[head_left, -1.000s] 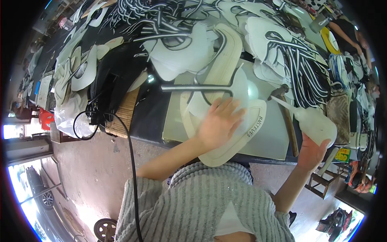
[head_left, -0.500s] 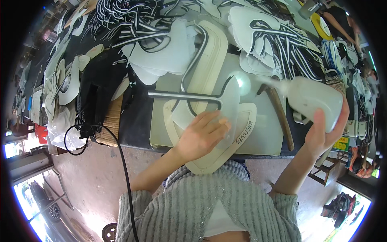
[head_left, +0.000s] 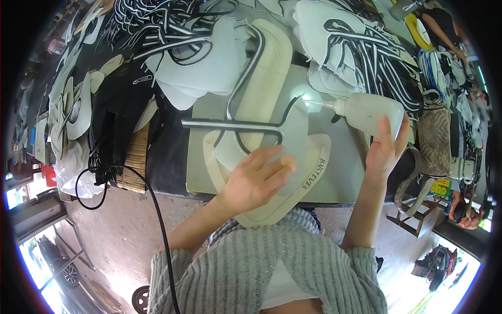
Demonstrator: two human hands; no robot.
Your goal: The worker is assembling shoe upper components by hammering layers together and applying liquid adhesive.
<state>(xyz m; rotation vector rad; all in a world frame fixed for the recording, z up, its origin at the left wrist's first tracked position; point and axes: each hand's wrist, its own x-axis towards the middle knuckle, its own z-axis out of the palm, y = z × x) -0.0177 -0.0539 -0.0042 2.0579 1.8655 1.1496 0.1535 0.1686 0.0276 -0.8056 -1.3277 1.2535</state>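
Observation:
A squeeze bottle, whitish with a thin nozzle, lies sideways in my right hand, whose fingers wrap round its base. Its nozzle tip is close to the top of a translucent white piece. Black-and-white piping lies across that piece and curves round its edge. My left hand rests palm down on the piece, fingers curled; a small tan thing shows at its fingertips, too unclear to name. Beneath lies a cream curved pattern board. A hammer is mostly hidden behind the bottle.
Stacked white pieces with striped piping lie back left and back right. A grey-green board covers the near table. Black cable hangs at left. A patterned bag stands right; a person's arm shows far right.
My right hand has brought the bottle left, its nozzle now reaching the white piece's upper tip. The bottle now covers most of the hammer. My left hand has stayed on the piece.

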